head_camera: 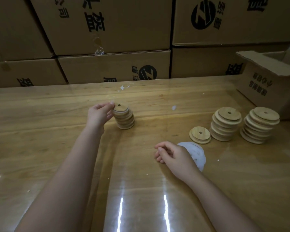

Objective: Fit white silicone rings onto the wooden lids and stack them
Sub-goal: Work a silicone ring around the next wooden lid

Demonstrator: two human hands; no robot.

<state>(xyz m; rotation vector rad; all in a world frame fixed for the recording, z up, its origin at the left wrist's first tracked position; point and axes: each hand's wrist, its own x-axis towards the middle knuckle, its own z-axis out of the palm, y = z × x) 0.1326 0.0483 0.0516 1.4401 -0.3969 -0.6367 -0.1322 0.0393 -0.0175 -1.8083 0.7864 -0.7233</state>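
A short stack of ringed wooden lids (125, 118) stands mid-table. My left hand (100, 114) pinches the top lid (121, 108) of that stack at its left edge. My right hand (172, 154) hovers low over the table with its fingers loosely curled and holds nothing. Just behind it lies a pile of white silicone rings (195, 154). A single wooden lid (200, 135) lies flat to the right, next to two taller stacks of lids (225, 125) (259, 125).
An open cardboard box (271, 81) sits at the table's right rear corner. A wall of stacked cartons (114, 39) runs along the far edge. Small white scraps (124, 87) lie on the glossy wooden table (57, 148).
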